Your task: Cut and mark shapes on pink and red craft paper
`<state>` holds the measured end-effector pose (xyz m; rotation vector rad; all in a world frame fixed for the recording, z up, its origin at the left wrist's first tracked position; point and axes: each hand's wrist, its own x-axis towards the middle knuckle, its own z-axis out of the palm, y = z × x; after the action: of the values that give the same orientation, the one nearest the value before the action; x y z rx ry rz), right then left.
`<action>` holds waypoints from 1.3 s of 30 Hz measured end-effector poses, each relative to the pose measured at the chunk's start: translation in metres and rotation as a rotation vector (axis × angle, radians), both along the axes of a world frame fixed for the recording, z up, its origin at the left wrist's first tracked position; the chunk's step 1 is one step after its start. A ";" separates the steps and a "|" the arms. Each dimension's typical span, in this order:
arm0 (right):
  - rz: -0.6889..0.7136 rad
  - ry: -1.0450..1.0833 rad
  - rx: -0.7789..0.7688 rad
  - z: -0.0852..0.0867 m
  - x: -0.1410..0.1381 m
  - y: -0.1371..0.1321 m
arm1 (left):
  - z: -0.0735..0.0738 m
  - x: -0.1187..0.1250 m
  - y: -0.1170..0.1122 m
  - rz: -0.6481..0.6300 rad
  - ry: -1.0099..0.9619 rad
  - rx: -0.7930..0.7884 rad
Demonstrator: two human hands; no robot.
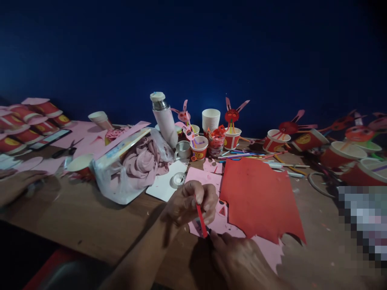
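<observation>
My left hand (193, 201) is closed, pinching a narrow red paper strip (201, 219) that slants down toward me. Close to the strip's lower end is my right hand (238, 253), its fingers curled together. A small dark tip shows by those fingers, but what they hold is mostly hidden. Under and beyond both hands lie pink paper (201, 175) with cut edges and a big red paper sheet (256, 193) with curved bites cut from its border. A small pink cutout (222, 209) with a red triangle rests beside my left hand.
Behind stand a thermos (166, 125), stacked paper cups (211, 119) and cups with paper rabbit figures (232, 117). A tape roll (178, 179) sits on a white board. Left are a plastic bag with cloth (145, 161), scissors (68, 150), a phone (50, 139) and another person's hand (22, 183).
</observation>
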<state>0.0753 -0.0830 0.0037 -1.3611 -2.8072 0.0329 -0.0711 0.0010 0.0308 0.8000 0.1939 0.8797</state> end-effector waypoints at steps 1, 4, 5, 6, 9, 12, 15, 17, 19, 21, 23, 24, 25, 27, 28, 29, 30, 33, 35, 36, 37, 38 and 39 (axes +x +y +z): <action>0.035 -0.054 -0.009 0.001 -0.006 0.001 | 0.000 0.000 0.000 -0.012 -0.017 0.006; 0.065 -0.100 -0.026 0.009 -0.022 0.003 | 0.000 0.001 -0.001 -0.036 -0.032 0.021; 0.056 -0.099 -0.028 0.012 -0.025 0.003 | 0.000 0.002 -0.001 -0.048 -0.031 0.025; 0.047 -0.100 -0.029 0.015 -0.029 0.002 | 0.000 0.002 -0.001 -0.060 -0.029 0.030; 0.048 -0.085 -0.036 0.018 -0.035 0.000 | -0.003 0.004 0.000 -0.092 -0.046 0.062; 0.053 -0.049 -0.050 0.015 -0.038 0.002 | -0.007 0.006 0.002 -0.108 -0.074 0.088; 0.018 -0.026 -0.046 0.010 -0.036 0.005 | -0.010 0.006 0.003 -0.106 -0.081 0.089; 0.004 -0.012 -0.036 0.008 -0.032 0.005 | -0.011 0.006 0.003 -0.095 -0.079 0.081; -0.005 0.001 -0.022 0.006 -0.028 0.005 | -0.012 0.007 0.002 -0.079 -0.075 0.070; -0.014 0.011 -0.004 0.005 -0.025 0.004 | -0.011 0.008 0.002 -0.062 -0.072 0.059; -0.014 0.022 0.011 0.004 -0.023 0.003 | -0.011 0.008 0.002 -0.051 -0.069 0.050; -0.006 0.029 0.017 0.004 -0.023 0.002 | -0.010 0.008 0.003 -0.048 -0.067 0.047; 0.008 0.039 0.023 0.004 -0.024 0.001 | -0.010 0.008 0.003 -0.047 -0.067 0.045; 0.047 0.058 0.031 0.005 -0.026 -0.003 | -0.010 0.008 0.003 -0.046 -0.069 0.045; 0.067 0.067 0.034 0.005 -0.027 -0.005 | -0.010 0.008 0.003 -0.047 -0.070 0.042; 0.083 0.073 0.036 0.005 -0.028 -0.007 | -0.010 0.008 0.004 -0.048 -0.068 0.039; 0.094 0.076 0.039 0.005 -0.029 -0.009 | -0.010 0.008 0.004 -0.050 -0.065 0.037; 0.086 0.071 0.050 0.004 -0.031 -0.012 | -0.011 0.009 0.004 -0.054 -0.038 0.041; 0.070 0.063 0.056 0.003 -0.031 -0.012 | -0.012 0.009 0.003 -0.049 -0.003 0.055; 0.063 0.059 0.057 0.002 -0.031 -0.012 | -0.013 0.009 0.003 -0.047 0.013 0.060; 0.056 0.054 0.057 0.002 -0.031 -0.012 | -0.014 0.009 0.003 -0.046 0.028 0.063; 0.049 0.049 0.057 0.001 -0.031 -0.012 | -0.015 0.009 0.004 -0.047 0.039 0.065; 0.042 0.045 0.056 0.000 -0.031 -0.012 | -0.016 0.009 0.004 -0.048 0.046 0.063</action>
<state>0.0448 -0.0945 0.0041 -1.2728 -2.7771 -0.0144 -0.0621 0.0048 0.0150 0.8808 0.1870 0.8261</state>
